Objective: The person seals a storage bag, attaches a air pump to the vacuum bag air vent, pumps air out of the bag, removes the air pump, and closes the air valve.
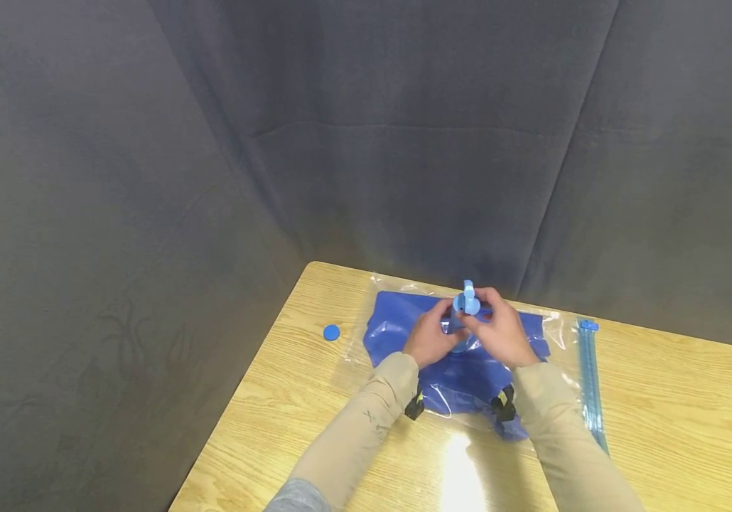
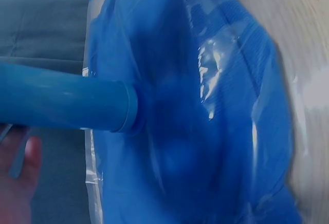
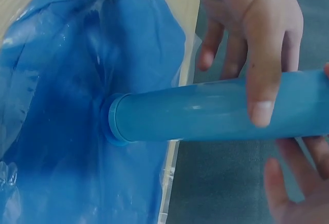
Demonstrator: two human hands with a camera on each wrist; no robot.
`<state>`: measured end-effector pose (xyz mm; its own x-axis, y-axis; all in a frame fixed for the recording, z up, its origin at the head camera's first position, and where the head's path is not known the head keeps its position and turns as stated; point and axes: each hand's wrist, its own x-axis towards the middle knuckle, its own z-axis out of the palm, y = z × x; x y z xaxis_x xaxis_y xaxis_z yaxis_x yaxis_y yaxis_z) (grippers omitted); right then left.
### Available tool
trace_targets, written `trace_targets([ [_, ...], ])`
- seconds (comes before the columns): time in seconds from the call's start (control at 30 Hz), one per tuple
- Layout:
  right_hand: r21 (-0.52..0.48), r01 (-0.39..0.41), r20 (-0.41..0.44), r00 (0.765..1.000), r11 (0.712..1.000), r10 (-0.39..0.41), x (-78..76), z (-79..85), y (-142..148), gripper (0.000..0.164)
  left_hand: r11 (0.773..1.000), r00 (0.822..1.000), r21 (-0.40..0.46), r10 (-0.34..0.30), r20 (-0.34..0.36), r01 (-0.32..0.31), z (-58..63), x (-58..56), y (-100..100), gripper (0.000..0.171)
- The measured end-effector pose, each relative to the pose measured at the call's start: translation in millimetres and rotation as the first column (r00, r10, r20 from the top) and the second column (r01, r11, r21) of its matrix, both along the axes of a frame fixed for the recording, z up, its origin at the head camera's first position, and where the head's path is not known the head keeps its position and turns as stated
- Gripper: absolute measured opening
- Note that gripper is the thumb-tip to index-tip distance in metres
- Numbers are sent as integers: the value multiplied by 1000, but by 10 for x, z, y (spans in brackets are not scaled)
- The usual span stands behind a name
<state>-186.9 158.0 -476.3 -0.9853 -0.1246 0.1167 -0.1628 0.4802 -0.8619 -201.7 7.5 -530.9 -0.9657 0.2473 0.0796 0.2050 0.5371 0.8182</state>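
A light blue hand pump [image 1: 466, 304] stands upright on a clear plastic storage bag [image 1: 561, 328] with dark blue fabric [image 1: 398, 309] inside. In the right wrist view, the tube of the pump [image 3: 185, 113] meets the bag at a round collar. My left hand [image 1: 430, 338] grips the tube, its thumb lying across it. My right hand [image 1: 503, 333] holds the pump higher up, close to its handle, with fingertips [image 3: 275, 178] beside the tube. The left wrist view shows only part of the left hand [image 2: 15, 183] below the tube.
A round blue cap [image 1: 331, 332] lies on the wooden table [image 1: 276, 398] left of the bag. A blue zip strip [image 1: 588, 377] with a slider runs down the bag's right side. Black buckles [image 1: 414, 407] show at the near edge. Dark grey curtains [image 1: 404, 178] hang behind and at left.
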Motion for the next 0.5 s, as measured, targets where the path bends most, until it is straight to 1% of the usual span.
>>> trace_targets([
  [0.13,24,62,8,998,998,-62,4,-7,-33,46,999,999,-26,33,5,-33,-17,17,38,55],
  [0.33,72,165,19,986,984,-167,10,-3,-73,50,995,996,-53,77,-39,-79,-56,39,91,53],
  [0.5,121,217,21,975,969,-221,19,4,-111,48,991,993,-78,106,-61,-111,-94,42,137,48],
])
